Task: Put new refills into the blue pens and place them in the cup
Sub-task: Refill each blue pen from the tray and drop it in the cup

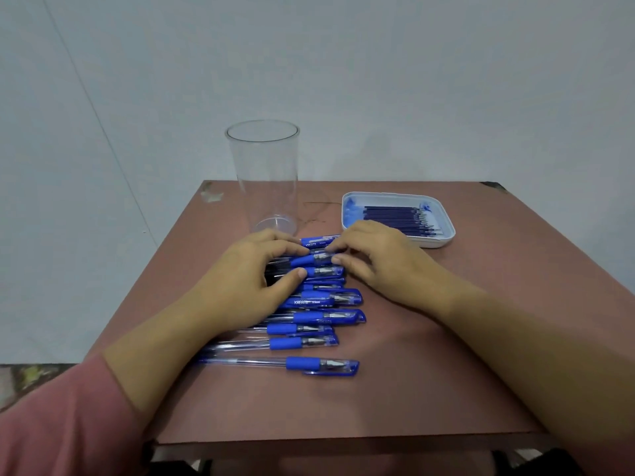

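Several blue capped pens [319, 317] lie side by side in a row on the brown table, caps pointing right. My left hand [254, 273] lies over the far end of the row, its fingers curled round one pen [311, 260] near the top. My right hand [381, 259] meets it from the right and pinches the cap end of that same pen. A tall clear plastic cup [263, 173] stands upright just behind the hands, with nothing inside. A white tray [446, 231] at the back right holds several dark blue refills [395, 218].
The small brown table [343, 407] has its front edge close to me and a grey wall behind it. A thin dark thread or scratch [316, 211] lies between cup and tray. The floor drops away on the left.
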Motion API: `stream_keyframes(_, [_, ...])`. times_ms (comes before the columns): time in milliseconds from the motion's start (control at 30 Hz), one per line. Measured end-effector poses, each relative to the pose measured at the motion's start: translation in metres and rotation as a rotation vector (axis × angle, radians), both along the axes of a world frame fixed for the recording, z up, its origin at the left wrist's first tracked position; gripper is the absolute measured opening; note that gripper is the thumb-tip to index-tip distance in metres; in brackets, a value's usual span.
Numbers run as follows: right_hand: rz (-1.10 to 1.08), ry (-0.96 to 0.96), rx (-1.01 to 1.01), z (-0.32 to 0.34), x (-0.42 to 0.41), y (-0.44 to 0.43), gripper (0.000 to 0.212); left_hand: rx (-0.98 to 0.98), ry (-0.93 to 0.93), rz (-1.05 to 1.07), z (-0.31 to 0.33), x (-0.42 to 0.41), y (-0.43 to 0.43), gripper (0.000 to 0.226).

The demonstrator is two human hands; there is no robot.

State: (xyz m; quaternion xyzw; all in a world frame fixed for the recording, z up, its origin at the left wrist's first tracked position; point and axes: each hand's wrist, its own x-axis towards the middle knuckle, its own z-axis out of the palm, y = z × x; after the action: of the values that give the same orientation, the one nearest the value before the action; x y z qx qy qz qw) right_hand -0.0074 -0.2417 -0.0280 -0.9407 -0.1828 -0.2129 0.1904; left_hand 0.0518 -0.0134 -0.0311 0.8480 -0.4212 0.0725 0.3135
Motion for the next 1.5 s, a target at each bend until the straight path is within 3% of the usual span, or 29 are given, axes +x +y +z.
stream_keyframes(200, [-0.036,-0.135,0.038,0.005,-0.01,-0.004,0.015,0.054,-0.133,-0.014,0.021,-0.007,-0.009,0.029])
stream_keyframes(433, [-0.108,-0.279,0.213,0.012,-0.033,-0.017,0.013,0.016,-0.011,-0.123,0.053,-0.009,-0.043,0.025])
stream_keyframes(567, [-0.052,-0.233,0.266,0.011,-0.033,-0.02,0.014,-0.103,0.011,-0.097,0.039,-0.012,-0.043,0.019])
stream_keyframes(767, [0.052,-0.155,0.302,0.008,-0.028,-0.022,0.018,-0.106,0.016,-0.133,0.027,-0.009,-0.035,0.017])
stream_keyframes(1300, [0.03,-0.259,0.207,0.015,-0.03,-0.031,0.007,-0.124,0.084,-0.238,0.031,-0.01,-0.035,0.034])
stream_keyframes(1500, [-0.014,-0.065,0.2,0.02,-0.035,-0.042,0.012,-0.081,0.017,-0.142,0.032,-0.004,-0.029,0.026])
